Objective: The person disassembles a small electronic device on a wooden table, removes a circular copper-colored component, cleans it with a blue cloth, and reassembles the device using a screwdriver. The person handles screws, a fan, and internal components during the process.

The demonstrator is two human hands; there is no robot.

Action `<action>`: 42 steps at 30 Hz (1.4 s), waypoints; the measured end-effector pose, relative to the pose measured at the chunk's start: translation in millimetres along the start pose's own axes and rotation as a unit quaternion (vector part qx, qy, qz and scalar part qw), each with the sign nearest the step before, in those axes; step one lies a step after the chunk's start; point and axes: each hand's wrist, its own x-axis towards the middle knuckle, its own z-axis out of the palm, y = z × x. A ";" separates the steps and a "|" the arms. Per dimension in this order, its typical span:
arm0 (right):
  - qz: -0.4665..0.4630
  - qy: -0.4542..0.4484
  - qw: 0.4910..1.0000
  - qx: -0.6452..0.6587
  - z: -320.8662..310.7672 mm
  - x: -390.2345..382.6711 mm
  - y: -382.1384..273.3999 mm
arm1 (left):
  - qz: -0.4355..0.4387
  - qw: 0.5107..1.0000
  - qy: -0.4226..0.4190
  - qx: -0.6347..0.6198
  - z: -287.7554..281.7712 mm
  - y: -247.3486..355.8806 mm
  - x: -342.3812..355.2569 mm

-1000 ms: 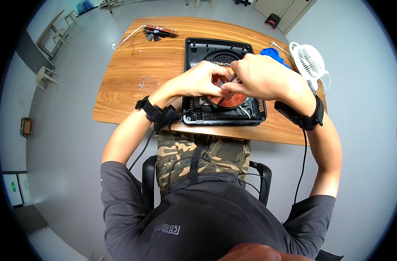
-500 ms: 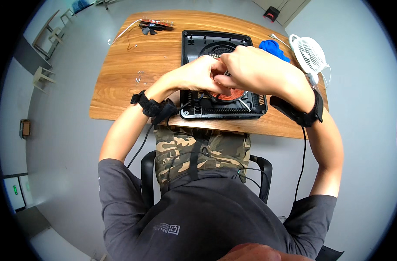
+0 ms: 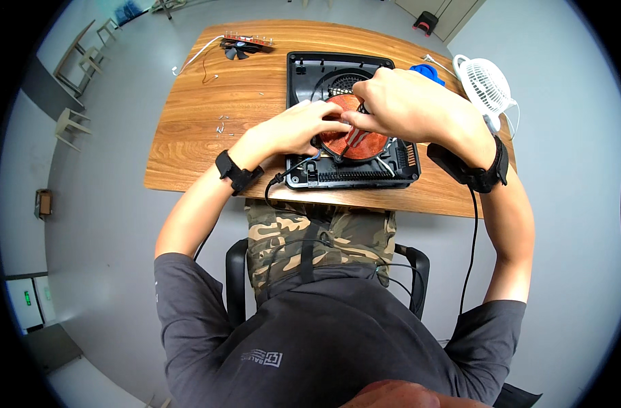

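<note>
A black plastic appliance housing (image 3: 303, 81), like the base of an induction cooker, lies open on the wooden table in front of me. A round copper-coloured coil (image 3: 368, 144) sits in it. My left hand (image 3: 302, 128) is open at the coil's left edge, thumb and fingers apart, its fingertips over the winding. My right hand (image 3: 405, 105) is closed above the coil's upper right, thumb and index together. Something small and dark shows by its curled fingers; its kind is hidden. White leads (image 3: 384, 164) lie at the coil's lower right.
A circuit board with a small black fan (image 3: 239, 49) lies at the table's far left. Several small screws (image 3: 222, 126) are scattered left of the housing. A blue cloth (image 3: 427, 73) and a white fan (image 3: 486, 85) are at the right. A black cord (image 3: 278, 179) leaves the housing's near left.
My hands were together over the coil and have parted. The left hand has drawn back left and spread its fingers, uncovering more of the coil. The right hand stays above it.
</note>
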 end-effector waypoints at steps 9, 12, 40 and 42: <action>0.004 0.033 0.999 -0.012 -2.9 -9.7 -2.8 | 0.060 0.998 0.007 0.032 4.8 4.9 3.0; 0.004 0.013 1.000 -0.012 -7.6 -9.5 -7.2 | 0.047 0.998 0.011 0.031 5.8 6.8 2.2; -0.010 0.038 0.999 -0.013 -2.9 -3.9 6.7 | 0.049 0.992 0.016 0.112 20.3 5.0 1.5; 0.003 0.012 1.000 -0.014 -7.2 -3.9 4.9 | 0.062 0.992 0.033 0.109 20.8 6.2 2.6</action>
